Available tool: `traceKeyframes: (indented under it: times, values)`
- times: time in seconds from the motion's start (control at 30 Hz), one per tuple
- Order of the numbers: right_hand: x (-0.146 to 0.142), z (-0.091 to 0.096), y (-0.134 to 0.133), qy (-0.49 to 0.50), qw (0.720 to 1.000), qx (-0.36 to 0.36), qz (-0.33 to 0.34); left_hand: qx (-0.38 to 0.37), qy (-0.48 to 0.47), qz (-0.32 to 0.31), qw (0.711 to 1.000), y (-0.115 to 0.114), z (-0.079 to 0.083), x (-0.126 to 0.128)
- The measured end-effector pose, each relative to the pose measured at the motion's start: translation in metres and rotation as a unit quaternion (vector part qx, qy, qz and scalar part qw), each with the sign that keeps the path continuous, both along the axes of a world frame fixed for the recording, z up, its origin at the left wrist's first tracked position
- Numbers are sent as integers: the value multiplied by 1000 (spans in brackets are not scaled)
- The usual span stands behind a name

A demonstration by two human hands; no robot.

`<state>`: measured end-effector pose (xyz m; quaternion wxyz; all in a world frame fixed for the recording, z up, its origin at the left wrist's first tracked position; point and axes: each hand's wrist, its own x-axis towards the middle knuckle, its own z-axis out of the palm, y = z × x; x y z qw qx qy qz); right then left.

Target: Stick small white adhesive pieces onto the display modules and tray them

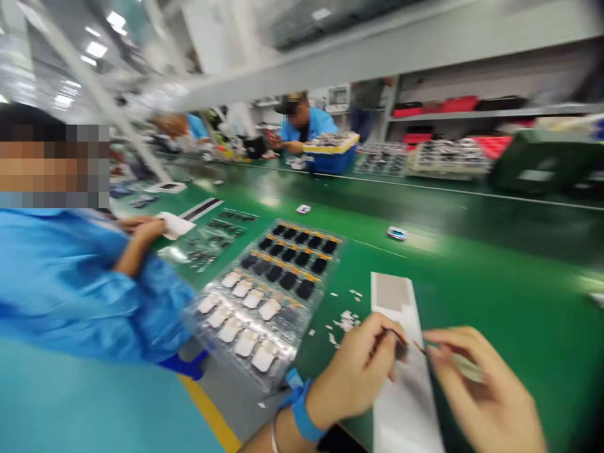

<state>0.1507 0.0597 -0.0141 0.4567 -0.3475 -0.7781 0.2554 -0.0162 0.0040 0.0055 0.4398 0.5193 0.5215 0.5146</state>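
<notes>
My left hand [358, 371], with a blue band on its wrist, is closed on a small dark display panel [400, 346] that has an orange edge. To its right, my right hand [486, 390] has thumb and forefinger pinched together at a thin orange-brown sliver [419, 347]. Whether that sliver belongs to the panel is too blurred to tell. Both hands are above a long white sheet [396, 402] with a beige patch at its far end. A clear tray [283, 371] left of my hands holds rows of black panels with orange strips [274, 272] and white-backed pieces [245, 343].
Small white scraps [346, 322] lie between tray and sheet. Two small oval parts [397, 233] rest on the green table [495, 270]. A co-worker in blue [85, 283] sits at the left, holding a white sheet [177, 225]. Across the table is a blue bin [333, 160].
</notes>
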Motion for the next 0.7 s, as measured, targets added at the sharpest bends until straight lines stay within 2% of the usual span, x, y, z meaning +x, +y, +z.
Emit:
traceKeyframes:
  times: [0.1, 0.23, 0.43, 0.7]
  values:
    - [-1, 13, -3, -37, 999, 38, -10, -18, -49, -46, 998, 8, -11, 0]
    - [-14, 15, -4, -37, 997, 70, -12, -24, -60, -73, 995, 10, -17, -6]
    - [-13, 8, -8, -87, 990, 113, -26, -25, -28, -66, 997, 5, -20, -6]
    - [-11, 4, -9, -186, 966, 176, -22, -9, 72, -45, 996, 5, -20, -7]
